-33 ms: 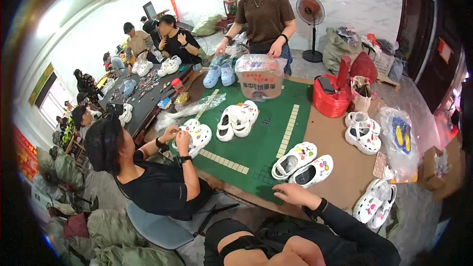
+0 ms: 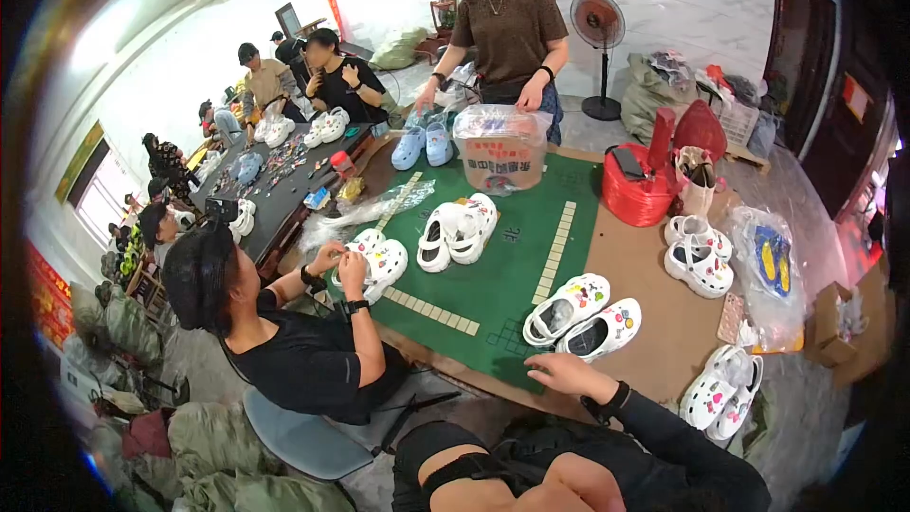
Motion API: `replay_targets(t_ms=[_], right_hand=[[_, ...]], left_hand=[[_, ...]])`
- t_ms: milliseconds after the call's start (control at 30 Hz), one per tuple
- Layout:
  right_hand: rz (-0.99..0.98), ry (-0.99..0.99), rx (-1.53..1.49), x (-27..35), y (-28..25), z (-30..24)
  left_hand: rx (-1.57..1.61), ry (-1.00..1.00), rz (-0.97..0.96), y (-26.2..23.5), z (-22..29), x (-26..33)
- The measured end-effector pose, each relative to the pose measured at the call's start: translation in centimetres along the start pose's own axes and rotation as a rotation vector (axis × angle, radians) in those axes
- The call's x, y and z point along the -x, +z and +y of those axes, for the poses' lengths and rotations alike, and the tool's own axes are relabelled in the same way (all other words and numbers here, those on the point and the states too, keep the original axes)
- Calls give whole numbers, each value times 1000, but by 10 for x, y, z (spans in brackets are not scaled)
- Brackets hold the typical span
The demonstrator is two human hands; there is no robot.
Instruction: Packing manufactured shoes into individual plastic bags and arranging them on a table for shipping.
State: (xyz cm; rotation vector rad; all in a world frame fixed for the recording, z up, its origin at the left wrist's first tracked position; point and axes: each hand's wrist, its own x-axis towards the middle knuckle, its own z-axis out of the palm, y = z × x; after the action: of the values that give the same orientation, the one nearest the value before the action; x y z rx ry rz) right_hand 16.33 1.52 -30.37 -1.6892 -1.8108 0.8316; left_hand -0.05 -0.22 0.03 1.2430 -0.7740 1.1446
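My right hand (image 2: 569, 374) rests on the near edge of the table with its fingers loosely stretched and nothing in it. Just beyond it sits a pair of white clogs (image 2: 583, 318) with colourful charms and clear plastic stuffing inside. At the lower edge of the view lies what looks like my left hand (image 2: 583, 482), low over my lap; its fingers cannot be made out. Another white pair (image 2: 458, 232) stands mid-table. On my left, a seated co-worker (image 2: 294, 332) in black has both hands at a further white pair (image 2: 379, 265).
Across the table a standing person (image 2: 509, 38) touches light blue clogs (image 2: 422, 144) beside a clear plastic bag (image 2: 502, 156). To the right are a red tub (image 2: 637, 194), more white clogs (image 2: 700, 261), a pair by the edge (image 2: 722, 393) and a bagged yellow-and-blue pair (image 2: 773, 261).
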Motion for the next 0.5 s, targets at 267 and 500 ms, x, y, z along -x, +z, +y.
replay_targets(t_ms=[267, 500], right_hand=[[-20, 8, 11, -11, 0, -3], [-63, -21, 28, -19, 10, -16]], left_hand=[[-37, -204, 106, -4, 19, -2], [-70, 60, 49, -11, 20, 1]])
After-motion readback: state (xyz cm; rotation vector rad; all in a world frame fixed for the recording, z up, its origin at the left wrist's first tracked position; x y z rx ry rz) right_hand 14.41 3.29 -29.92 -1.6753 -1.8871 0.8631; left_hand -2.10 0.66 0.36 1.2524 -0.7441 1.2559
